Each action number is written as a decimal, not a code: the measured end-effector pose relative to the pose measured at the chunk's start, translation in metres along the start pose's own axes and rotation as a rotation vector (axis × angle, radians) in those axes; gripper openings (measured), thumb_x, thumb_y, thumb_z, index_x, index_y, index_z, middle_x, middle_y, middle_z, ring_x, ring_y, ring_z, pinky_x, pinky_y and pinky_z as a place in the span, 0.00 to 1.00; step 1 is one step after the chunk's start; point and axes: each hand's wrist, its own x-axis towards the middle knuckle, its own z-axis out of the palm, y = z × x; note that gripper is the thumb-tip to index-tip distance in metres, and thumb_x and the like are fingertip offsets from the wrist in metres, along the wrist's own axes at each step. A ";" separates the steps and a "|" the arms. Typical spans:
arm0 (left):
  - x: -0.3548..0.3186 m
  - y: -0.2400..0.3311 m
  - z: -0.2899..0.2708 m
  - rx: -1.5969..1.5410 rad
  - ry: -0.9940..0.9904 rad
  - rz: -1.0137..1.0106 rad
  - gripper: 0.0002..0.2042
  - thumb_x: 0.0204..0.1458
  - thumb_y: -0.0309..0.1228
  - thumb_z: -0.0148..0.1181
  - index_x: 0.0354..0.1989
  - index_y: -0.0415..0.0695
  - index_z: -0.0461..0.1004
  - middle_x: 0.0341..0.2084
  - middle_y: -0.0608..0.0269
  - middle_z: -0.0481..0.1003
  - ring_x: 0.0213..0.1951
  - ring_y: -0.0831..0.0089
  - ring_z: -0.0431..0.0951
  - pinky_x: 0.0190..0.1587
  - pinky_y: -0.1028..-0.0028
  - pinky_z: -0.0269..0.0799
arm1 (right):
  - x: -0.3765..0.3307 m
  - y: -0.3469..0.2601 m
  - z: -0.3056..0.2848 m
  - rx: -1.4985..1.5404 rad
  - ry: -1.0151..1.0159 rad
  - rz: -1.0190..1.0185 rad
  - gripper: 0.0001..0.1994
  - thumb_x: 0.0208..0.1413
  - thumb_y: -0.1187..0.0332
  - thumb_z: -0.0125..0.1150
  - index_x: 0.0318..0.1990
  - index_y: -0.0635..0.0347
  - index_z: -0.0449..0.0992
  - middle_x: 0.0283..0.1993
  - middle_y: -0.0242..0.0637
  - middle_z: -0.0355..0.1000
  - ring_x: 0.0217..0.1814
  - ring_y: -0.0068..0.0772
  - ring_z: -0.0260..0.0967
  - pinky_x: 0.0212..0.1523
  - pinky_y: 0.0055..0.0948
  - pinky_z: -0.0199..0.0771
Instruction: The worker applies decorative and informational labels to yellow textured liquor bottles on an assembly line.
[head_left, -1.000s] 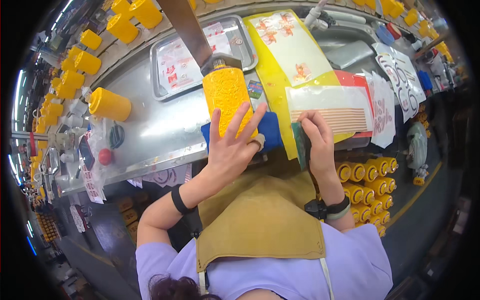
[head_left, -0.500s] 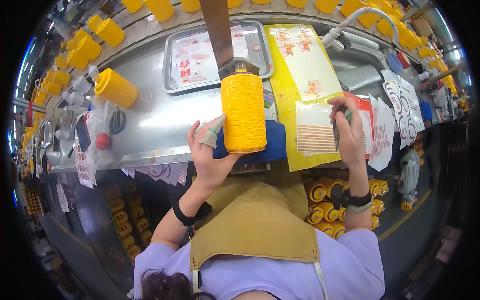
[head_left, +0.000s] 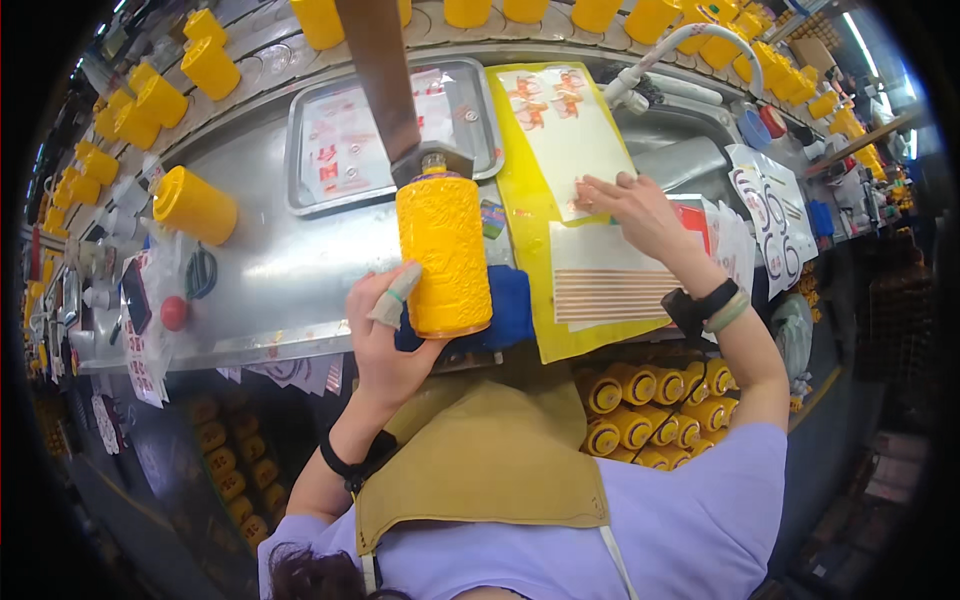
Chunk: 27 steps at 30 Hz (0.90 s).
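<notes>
The tall yellow cone-wound spool of thread stands upright near the front edge of the grey metal workbench, its base on a blue cloth pad and its top under a brown slanted arm with a dark clamp. The left hand is wrapped against the spool's lower left side — fingers curled around it, the forefinger in a pale fabric finger sleeve touching the thread. The palm sits at the bench's front edge.

The right hand lies well to the right of the spool, fingers spread and flat, the tips pressing on a white sheet of small red-and-orange stickers; it grips nothing. That sheet rests on a yellow plastic backing board that runs from the back edge to the front edge. Just below the hand lies a white card with thin brown stripes.

Bare metal lies open left of the spool, up to a short yellow spool on its side near the left end. Behind the spool sits a shallow metal tray holding clear bags with red print (too blurred to read anyway). White printed papers hang at the right end, and small tags hang off the front edge. Rows of yellow spools fill the shelf below — others line the back edge.
</notes>
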 end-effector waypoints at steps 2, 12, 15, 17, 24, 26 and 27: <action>0.003 -0.001 -0.001 0.032 -0.010 0.052 0.37 0.38 0.28 0.82 0.61 0.40 0.73 0.54 0.53 0.74 0.58 0.53 0.73 0.68 0.55 0.61 | -0.003 0.003 0.015 -0.109 0.005 -0.037 0.27 0.56 0.75 0.56 0.66 0.51 0.71 0.67 0.25 0.72 0.50 0.36 0.74 0.47 0.36 0.71; 0.002 -0.003 0.000 0.030 -0.023 0.028 0.37 0.35 0.30 0.83 0.59 0.41 0.75 0.54 0.54 0.74 0.58 0.54 0.73 0.67 0.55 0.62 | 0.023 -0.006 0.045 -0.386 -0.109 0.277 0.12 0.55 0.68 0.60 0.46 0.60 0.79 0.42 0.35 0.76 0.47 0.34 0.76 0.40 0.38 0.72; 0.003 -0.004 0.002 0.019 -0.001 0.017 0.37 0.35 0.31 0.83 0.59 0.43 0.74 0.54 0.57 0.75 0.57 0.54 0.73 0.66 0.52 0.62 | 0.034 0.021 0.041 -0.272 -0.160 0.386 0.09 0.56 0.67 0.61 0.41 0.58 0.83 0.39 0.37 0.78 0.46 0.39 0.77 0.40 0.41 0.75; 0.006 -0.004 0.003 0.019 0.008 0.018 0.37 0.35 0.32 0.83 0.59 0.45 0.74 0.54 0.59 0.75 0.56 0.55 0.73 0.66 0.49 0.62 | 0.036 0.067 0.049 -0.143 -0.144 0.446 0.09 0.56 0.67 0.61 0.39 0.57 0.85 0.39 0.39 0.79 0.45 0.43 0.78 0.39 0.44 0.77; 0.002 -0.004 0.000 0.072 -0.031 0.035 0.36 0.36 0.33 0.82 0.58 0.45 0.74 0.55 0.58 0.74 0.57 0.54 0.73 0.65 0.48 0.63 | 0.027 0.177 0.087 1.210 -0.022 1.210 0.08 0.62 0.74 0.54 0.39 0.69 0.78 0.31 0.40 0.76 0.29 0.40 0.76 0.31 0.42 0.82; 0.004 -0.002 -0.001 0.066 -0.040 0.052 0.36 0.35 0.33 0.82 0.58 0.45 0.74 0.55 0.57 0.75 0.57 0.54 0.73 0.65 0.48 0.63 | 0.003 0.203 0.127 1.274 -0.035 1.339 0.08 0.64 0.73 0.54 0.39 0.69 0.77 0.31 0.40 0.76 0.29 0.38 0.75 0.28 0.40 0.81; 0.010 -0.005 0.002 0.044 -0.055 0.072 0.36 0.35 0.33 0.82 0.58 0.45 0.75 0.55 0.57 0.75 0.57 0.54 0.73 0.65 0.48 0.63 | -0.022 0.225 0.151 1.433 0.025 1.382 0.08 0.64 0.72 0.56 0.39 0.69 0.78 0.32 0.41 0.77 0.28 0.35 0.75 0.28 0.38 0.80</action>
